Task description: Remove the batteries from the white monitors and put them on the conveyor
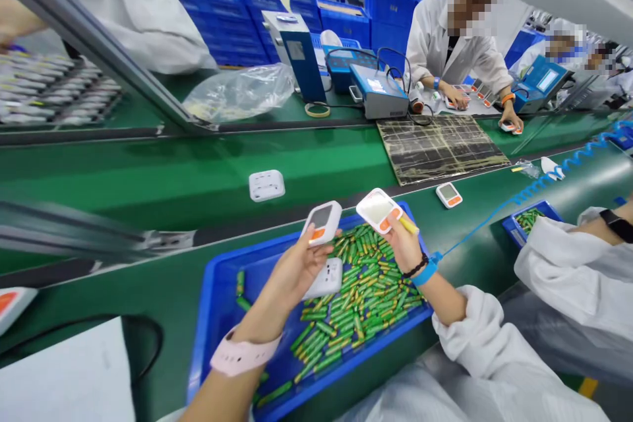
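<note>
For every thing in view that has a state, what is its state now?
left hand: holds two white devices.
upper device: upright, screen dark.
lower device: back side showing.
right hand: holds tilted device.
blue tray: partly filled with green batteries.
device on belt: lying flat.

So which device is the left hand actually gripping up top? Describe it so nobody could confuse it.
Start at the blue tray of green batteries. Above its far edge, the left hand holds up a white device: grey screen, orange button, unlike the plain white unit underneath.
</note>
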A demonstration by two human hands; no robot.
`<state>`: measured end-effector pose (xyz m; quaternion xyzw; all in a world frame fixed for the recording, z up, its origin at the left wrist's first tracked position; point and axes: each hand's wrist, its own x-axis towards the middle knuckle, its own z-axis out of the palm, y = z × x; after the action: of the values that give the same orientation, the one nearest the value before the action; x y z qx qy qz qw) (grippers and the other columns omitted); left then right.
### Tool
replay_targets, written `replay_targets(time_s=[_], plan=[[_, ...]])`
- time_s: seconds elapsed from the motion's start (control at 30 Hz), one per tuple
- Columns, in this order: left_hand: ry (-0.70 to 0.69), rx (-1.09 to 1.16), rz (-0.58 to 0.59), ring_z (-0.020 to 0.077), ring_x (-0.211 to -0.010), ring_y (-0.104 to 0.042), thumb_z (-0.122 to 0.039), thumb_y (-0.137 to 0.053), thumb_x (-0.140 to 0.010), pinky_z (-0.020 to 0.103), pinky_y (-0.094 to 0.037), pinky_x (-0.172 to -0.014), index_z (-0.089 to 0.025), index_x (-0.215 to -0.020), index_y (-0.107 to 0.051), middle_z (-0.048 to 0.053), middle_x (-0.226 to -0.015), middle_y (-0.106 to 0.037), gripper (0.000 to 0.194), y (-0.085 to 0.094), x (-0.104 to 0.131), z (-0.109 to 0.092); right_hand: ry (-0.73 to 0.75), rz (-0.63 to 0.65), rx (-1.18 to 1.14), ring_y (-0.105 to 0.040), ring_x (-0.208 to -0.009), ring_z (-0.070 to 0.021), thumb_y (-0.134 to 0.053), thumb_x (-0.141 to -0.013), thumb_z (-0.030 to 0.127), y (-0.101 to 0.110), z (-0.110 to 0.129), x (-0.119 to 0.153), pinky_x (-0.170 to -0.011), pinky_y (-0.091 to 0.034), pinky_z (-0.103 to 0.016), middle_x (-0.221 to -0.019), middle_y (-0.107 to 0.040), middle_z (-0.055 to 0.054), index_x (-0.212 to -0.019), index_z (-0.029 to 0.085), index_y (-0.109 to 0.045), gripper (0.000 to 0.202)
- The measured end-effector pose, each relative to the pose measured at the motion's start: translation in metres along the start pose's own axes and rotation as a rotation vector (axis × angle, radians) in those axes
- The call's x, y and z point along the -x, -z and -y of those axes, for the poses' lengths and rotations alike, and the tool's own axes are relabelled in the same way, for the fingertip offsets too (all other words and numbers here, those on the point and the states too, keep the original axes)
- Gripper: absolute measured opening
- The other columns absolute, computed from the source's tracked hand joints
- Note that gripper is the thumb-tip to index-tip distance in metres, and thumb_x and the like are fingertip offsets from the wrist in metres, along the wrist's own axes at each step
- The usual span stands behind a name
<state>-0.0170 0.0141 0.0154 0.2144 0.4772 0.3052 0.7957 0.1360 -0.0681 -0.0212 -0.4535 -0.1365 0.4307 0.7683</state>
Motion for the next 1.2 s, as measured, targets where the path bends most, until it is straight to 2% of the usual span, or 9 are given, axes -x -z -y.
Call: replay_targets(time_s=[0.1, 0.13, 0.2, 0.3, 0.4, 0.53, 0.9, 1.2], plan=[[-0.138, 0.015, -0.003, 0.0096, -0.062, -0.066, -0.013, -0.063, -0.083, 0.012, -0.054, -0.055, -0.011, -0.083, -0.068, 0.008, -0.084, -0.074, 0.006, 0.001, 0.001, 0.003, -0.006, 0.024, 0.024, -0.067, -0.095, -0.0187, -0.078, -0.065, 0.045, 0.0, 0.002, 0.001, -0.082, -0.057, -0.029, -0.104, -0.07, -0.004, -0.096, 0.019, -0.064, 0.043], [-0.194, 0.016, 0.008, 0.0117, -0.069, -0.069, -0.013, -0.069, -0.077, 0.015, -0.057, -0.064, -0.011, -0.083, -0.069, 0.007, -0.087, -0.074, 0.006, 0.001, 0.001, 0.004, -0.008, 0.035, 0.029, -0.067, -0.095, -0.0185, -0.078, -0.066, 0.045, -0.001, 0.003, 0.002, -0.082, -0.057, -0.029, -0.104, -0.07, -0.004, -0.096, 0.019, -0.064, 0.042], [-0.305, -0.007, 0.046, 0.0166, -0.083, -0.07, -0.018, -0.08, -0.065, 0.023, -0.058, -0.08, -0.012, -0.089, -0.069, 0.007, -0.094, -0.074, 0.027, 0.004, 0.001, 0.007, -0.013, 0.056, 0.049, -0.067, -0.094, -0.018, -0.078, -0.067, 0.044, -0.001, 0.004, 0.004, -0.08, -0.057, -0.027, -0.104, -0.07, -0.004, -0.097, 0.019, -0.064, 0.042], [-0.424, -0.101, 0.047, 0.0219, -0.092, -0.069, -0.03, -0.087, -0.056, 0.035, -0.055, -0.09, -0.013, -0.1, -0.068, 0.008, -0.102, -0.073, 0.051, 0.008, 0.001, 0.012, -0.012, 0.09, 0.102, -0.067, -0.094, -0.0187, -0.077, -0.07, 0.043, 0.0, 0.003, 0.007, -0.078, -0.058, -0.027, -0.103, -0.07, -0.004, -0.101, 0.019, -0.065, 0.041], [-0.477, -0.182, 0.003, 0.0246, -0.093, -0.069, -0.037, -0.087, -0.054, 0.04, -0.054, -0.091, -0.012, -0.103, -0.066, 0.01, -0.102, -0.072, 0.059, 0.01, 0.001, 0.014, -0.018, 0.101, 0.12, -0.067, -0.095, -0.02, -0.077, -0.07, 0.042, 0.001, 0.001, 0.008, -0.08, -0.058, -0.03, -0.103, -0.07, -0.004, -0.104, 0.019, -0.065, 0.042], [-0.497, -0.163, 0.005, 0.0251, -0.092, -0.07, -0.036, -0.087, -0.054, 0.04, -0.056, -0.088, -0.011, -0.108, -0.064, 0.012, -0.105, -0.072, 0.064, 0.01, 0.002, 0.014, -0.044, 0.079, 0.091, -0.068, -0.094, -0.0201, -0.08, -0.066, 0.041, 0.0, 0.001, 0.007, -0.077, -0.059, -0.03, -0.103, -0.07, -0.004, -0.103, 0.02, -0.066, 0.045], [-0.527, -0.245, -0.037, 0.027, -0.097, -0.068, -0.039, -0.083, -0.06, 0.04, -0.055, -0.09, -0.012, -0.105, -0.067, 0.011, -0.107, -0.072, 0.055, 0.009, 0.004, 0.016, -0.072, 0.101, 0.129, -0.068, -0.095, -0.0199, -0.079, -0.066, 0.043, -0.001, 0.005, 0.007, -0.078, -0.059, -0.029, -0.103, -0.07, -0.003, -0.104, 0.02, -0.066, 0.047], [-0.508, -0.262, -0.088, 0.0264, -0.094, -0.069, -0.036, -0.085, -0.056, 0.041, -0.056, -0.09, -0.012, -0.103, -0.067, 0.01, -0.103, -0.072, 0.056, 0.009, 0.006, 0.016, -0.086, 0.106, 0.088, -0.068, -0.089, -0.017, -0.08, -0.066, 0.042, -0.002, 0.005, 0.008, -0.073, -0.059, -0.025, -0.101, -0.071, -0.002, -0.102, 0.02, -0.067, 0.044]])
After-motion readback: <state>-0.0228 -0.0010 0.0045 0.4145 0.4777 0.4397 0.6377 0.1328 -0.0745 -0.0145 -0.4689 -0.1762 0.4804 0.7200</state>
